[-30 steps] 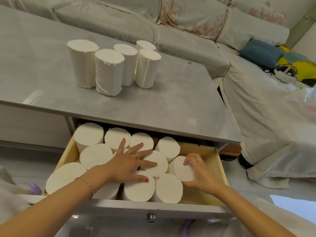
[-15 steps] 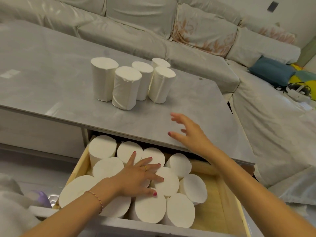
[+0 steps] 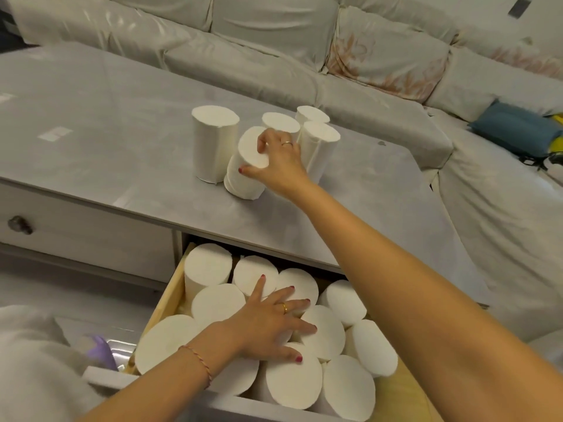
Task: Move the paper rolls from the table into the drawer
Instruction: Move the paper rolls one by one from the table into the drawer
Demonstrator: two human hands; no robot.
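A: The right hand (image 3: 275, 161) grips a tilted paper roll (image 3: 243, 166) on the table (image 3: 122, 141); four rolls crowd its 12 o'clock side.

B: A careless lift may topple them. The left hand (image 3: 268, 324), fingers spread flat, steadies the rolls in the nearly full drawer (image 3: 166, 296).

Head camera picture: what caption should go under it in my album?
Right hand grips a tilted paper roll on the table; left hand rests on rolls in the drawer.

Right hand (image 3: 281, 166): now reaching across the table (image 3: 122, 141), gripping the front paper roll (image 3: 243, 169), no longer hovering near the edge.
Front paper roll: now tilting, previously upright.
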